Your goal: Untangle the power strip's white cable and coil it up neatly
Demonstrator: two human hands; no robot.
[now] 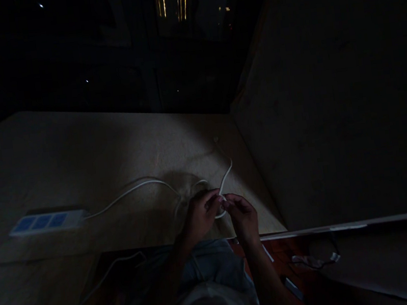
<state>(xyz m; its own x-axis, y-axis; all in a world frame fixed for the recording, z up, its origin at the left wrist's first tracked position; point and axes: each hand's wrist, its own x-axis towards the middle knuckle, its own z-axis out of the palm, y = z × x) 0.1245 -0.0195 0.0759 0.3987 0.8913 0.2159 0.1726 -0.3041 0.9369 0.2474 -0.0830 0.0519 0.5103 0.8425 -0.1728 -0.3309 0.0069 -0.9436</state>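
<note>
A white cable [226, 175] is pinched between the fingers of my left hand [201, 215] and my right hand [244, 216], which meet close together above the pale surface. Part of the cable makes a small loop below the fingertips, and one length rises past them toward the back. Farther left, a white power strip [76, 219] with blue socket panels lies flat, its cord [144, 183] curving over to the area beside my left hand. Dim light and my fingers hide how the cable crosses itself.
The pale ledge [114, 148] meets a dark wall [331, 107] on the right and a dark window behind. Another white cord [107, 271] hangs at the lower left. On the reddish floor lie a dark cable [319, 264] and a small grey object [293, 288].
</note>
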